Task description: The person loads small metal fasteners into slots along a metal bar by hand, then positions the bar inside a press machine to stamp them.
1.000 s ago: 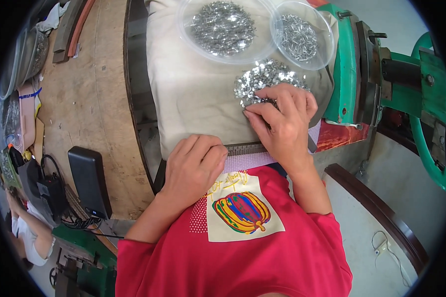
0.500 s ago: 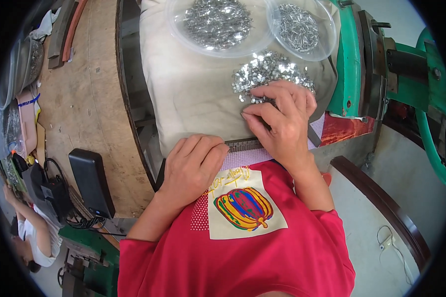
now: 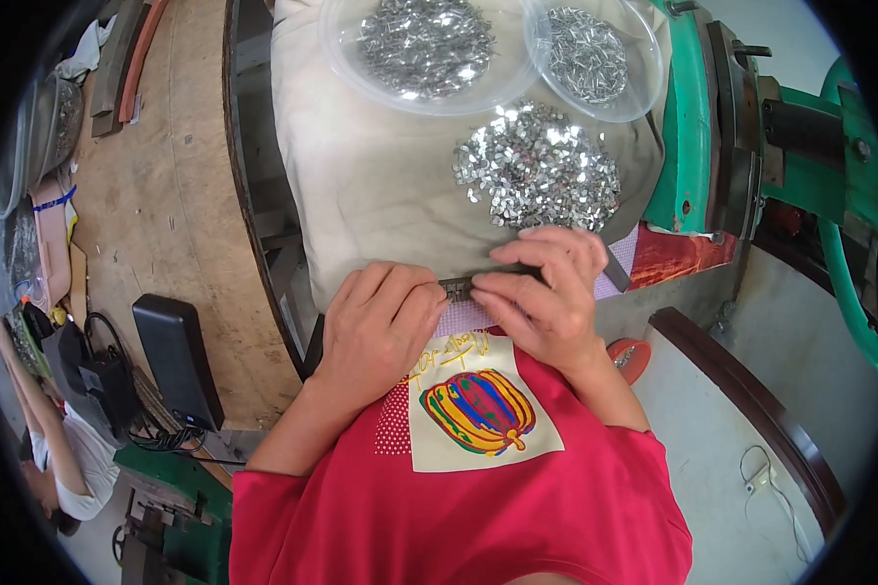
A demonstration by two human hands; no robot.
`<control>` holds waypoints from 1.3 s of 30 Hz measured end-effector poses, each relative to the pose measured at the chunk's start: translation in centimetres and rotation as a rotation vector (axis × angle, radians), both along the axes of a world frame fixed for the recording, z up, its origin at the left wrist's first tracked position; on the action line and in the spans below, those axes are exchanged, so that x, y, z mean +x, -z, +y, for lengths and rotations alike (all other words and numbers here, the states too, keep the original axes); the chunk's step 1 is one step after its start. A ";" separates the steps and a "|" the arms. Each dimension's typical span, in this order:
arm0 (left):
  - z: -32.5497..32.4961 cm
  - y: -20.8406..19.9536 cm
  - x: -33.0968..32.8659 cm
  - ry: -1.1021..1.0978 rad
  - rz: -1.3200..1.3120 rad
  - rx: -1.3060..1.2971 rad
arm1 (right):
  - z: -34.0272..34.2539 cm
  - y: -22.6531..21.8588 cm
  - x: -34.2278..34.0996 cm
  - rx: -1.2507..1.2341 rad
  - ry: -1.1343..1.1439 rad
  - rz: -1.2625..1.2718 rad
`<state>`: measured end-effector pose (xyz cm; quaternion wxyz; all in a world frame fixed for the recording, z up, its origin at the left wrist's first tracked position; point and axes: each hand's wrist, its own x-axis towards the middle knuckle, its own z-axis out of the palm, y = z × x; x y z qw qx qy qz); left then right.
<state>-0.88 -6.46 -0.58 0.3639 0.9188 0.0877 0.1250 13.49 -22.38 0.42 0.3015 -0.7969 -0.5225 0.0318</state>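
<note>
- Just beyond my half-curled right hand (image 3: 548, 304): silver pile (image 3: 541, 171)
- At its fingertips: dark strip (image 3: 458, 290), hold unclear
- Beside that: my curled left hand (image 3: 382, 317), hold unclear

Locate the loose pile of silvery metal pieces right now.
In the head view, the loose pile lies on the beige cloth right of centre, between the smaller clear tub and the person's right hand.

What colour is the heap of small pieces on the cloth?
Shiny silver; the heap shows best in the head view.
</note>
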 end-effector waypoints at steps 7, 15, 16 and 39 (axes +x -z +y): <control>-0.1 -0.3 0.2 0.029 0.062 0.006 | 3.1 1.2 3.4 0.044 0.062 -0.151; 0.4 -0.9 0.4 0.025 0.089 -0.010 | 4.4 1.1 4.1 0.027 0.006 -0.207; 0.5 -0.9 0.5 0.021 0.087 -0.041 | 4.2 1.2 3.9 0.049 0.013 -0.160; 1.1 -1.0 1.4 -0.039 0.060 -0.154 | 3.7 1.0 3.7 0.001 0.105 -0.200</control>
